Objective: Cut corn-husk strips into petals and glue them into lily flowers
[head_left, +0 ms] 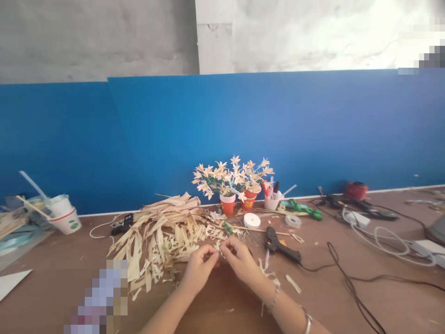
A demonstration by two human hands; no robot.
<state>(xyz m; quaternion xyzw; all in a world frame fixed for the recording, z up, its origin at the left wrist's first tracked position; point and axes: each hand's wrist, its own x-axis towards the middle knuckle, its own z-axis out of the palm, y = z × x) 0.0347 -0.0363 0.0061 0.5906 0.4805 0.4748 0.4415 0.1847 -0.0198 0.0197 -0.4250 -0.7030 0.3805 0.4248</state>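
Note:
My left hand (203, 265) and my right hand (238, 260) meet over the brown table, fingertips pinched close together. Something small and pale shows between them, too small to name. Left of my hands spreads a large heap of dry, straw-coloured husks (163, 232). Just beyond my fingers are a thin stick (255, 229) and a small green piece (227, 227). A black glue gun (281, 248) lies to the right of my right hand. Behind, pale husk flowers (222, 178) stand in an orange-red cup (227, 204), with a second red cup (249, 202) beside it.
At the back are a white roll (252, 220), a clear tape roll (293, 221), a tool cup (272, 202) and green ribbon (306, 210). Cables (351, 278) cross the right side. A white cup (66, 220) stands at left. A blue partition (174, 134) rises behind.

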